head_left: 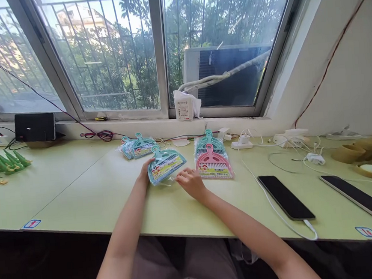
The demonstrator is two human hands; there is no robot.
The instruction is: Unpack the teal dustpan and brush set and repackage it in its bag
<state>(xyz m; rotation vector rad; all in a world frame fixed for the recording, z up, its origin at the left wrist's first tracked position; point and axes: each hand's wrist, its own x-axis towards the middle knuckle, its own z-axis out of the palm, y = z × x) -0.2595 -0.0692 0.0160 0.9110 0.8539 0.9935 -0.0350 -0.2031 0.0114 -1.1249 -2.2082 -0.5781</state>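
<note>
My left hand (145,172) grips the left edge of a teal mini dustpan and brush set (166,163), wrapped in clear plastic with a yellow label and tilted up off the table. Just off the set's lower right corner, my right hand (190,183) has its fingers curled together; whether they pinch a bit of the wrapping is too small to tell. To the right lies a pink dustpan and brush set (214,165), overlapping a teal set (209,142) behind it. Behind my left hand, more wrapped teal and blue sets (139,146) lie in a cluster.
On the pale green table (81,199), a phone (285,197) with a white cable and a tablet (359,196) lie right. Tape rolls (361,153) and chargers (290,139) sit behind them. Green plant-like pieces (5,162) and a dark screen (35,127) stand left.
</note>
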